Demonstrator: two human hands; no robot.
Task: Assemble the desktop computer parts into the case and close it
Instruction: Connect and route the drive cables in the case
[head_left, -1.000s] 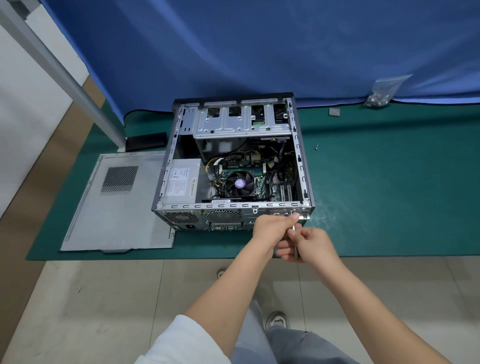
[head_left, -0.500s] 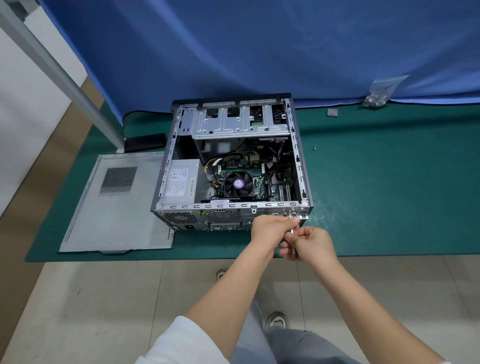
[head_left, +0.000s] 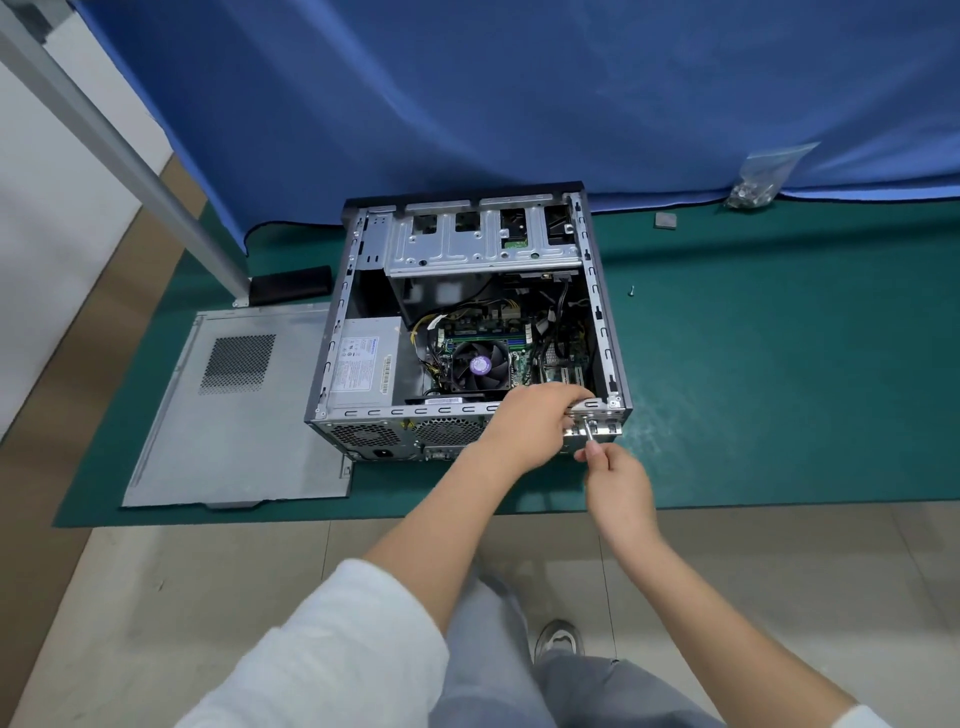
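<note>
Head view: right hand pinches a screwdriver, tip at the computer case near rear corner. Left hand grasps the case's rear rim just left of that grip. Side panel lies flat, far left; bare green mat right.

Right of the screwdriver grip lies bare mat; left, the left hand and case crowd it.

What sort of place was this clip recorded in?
Probably a makeshift floor-level repair or recording area: an open computer case on a green mat on tiled floor, a blue cloth backdrop, and a screw bag.
</note>
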